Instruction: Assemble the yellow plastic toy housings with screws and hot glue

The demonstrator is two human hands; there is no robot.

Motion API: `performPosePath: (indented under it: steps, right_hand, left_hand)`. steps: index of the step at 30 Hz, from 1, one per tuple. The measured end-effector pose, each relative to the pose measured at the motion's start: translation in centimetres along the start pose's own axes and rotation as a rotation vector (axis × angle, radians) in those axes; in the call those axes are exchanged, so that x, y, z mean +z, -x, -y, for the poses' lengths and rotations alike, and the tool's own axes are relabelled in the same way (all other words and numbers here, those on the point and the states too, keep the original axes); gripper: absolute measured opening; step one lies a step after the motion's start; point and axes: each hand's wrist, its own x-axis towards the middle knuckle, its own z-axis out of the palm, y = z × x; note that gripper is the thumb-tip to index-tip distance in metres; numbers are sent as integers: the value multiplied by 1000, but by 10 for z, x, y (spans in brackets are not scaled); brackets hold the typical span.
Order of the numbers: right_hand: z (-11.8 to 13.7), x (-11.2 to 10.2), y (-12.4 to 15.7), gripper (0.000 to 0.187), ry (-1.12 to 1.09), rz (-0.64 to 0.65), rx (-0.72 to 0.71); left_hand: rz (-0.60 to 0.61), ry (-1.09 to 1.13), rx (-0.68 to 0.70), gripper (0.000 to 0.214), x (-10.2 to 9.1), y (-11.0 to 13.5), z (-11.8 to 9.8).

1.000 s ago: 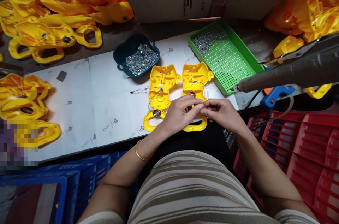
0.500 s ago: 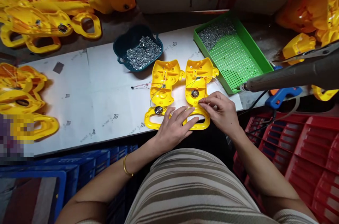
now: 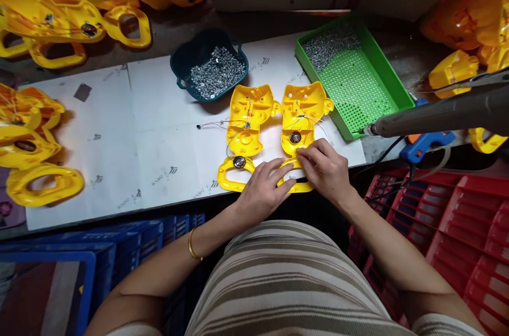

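Observation:
Two yellow plastic shell halves with loop handles lie side by side, hollow side up. In the right shell (image 3: 304, 100) a round speaker (image 3: 295, 137) sits in its lower part, with thin wires and a small board above. My left hand (image 3: 264, 187) rests across that shell's handle, fingers spread. Just below the speaker, my right hand (image 3: 324, 169) pinches at the shell's neck; what lies between its fingertips is too small to make out. The left shell (image 3: 248, 103) has thin wires too, and its speaker (image 3: 239, 161) lies loose on top of the handle.
Behind the shells stand a dark bowl of screws (image 3: 183, 68) and a green tray (image 3: 392, 84) with small metal parts. A dark tool (image 3: 429, 113) juts in from the right, above a blue glue gun (image 3: 425, 146). More yellow shells (image 3: 45, 187) are piled at left. Red crates (image 3: 445, 219) stand lower right.
My right fingertips have shifted slightly left at the shell's neck and curled in more. My left hand stays on the handle. The view has shifted a little.

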Motion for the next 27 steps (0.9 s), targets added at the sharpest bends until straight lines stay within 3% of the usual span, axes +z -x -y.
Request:
performPosePath:
  steps: [3,10,16,18,20,23,25,27]
  right_hand:
    - [-3,-4,7,21,59,13,-104]
    - [-2,-14,22,41,377,230,-243]
    - [-20,-12,23,52,365,276,-266]
    - [-27,-13,22,54,335,264,-270]
    - [-32,-17,21,53,312,224,-282]
    - [-32,-26,19,51,235,37,-270]
    - [-22,-30,18,48,126,-86,-237]
    - [-6,-28,15,42,-18,-90,-225]
  left_hand:
    - [1,11,-8,16,1,-1,-1]
    - [12,4,-35,17,4,-3,-7]
    - [21,-33,-87,21,6,-12,-18]
    - [-62,-34,-59,20,0,-7,-17]
    - [-218,-36,-59,18,-10,6,-10]
    - [-426,-126,-237,26,-26,36,6]
    - [-433,-178,-413,42,-32,57,15]
    - [-370,-149,-541,59,-32,73,19]
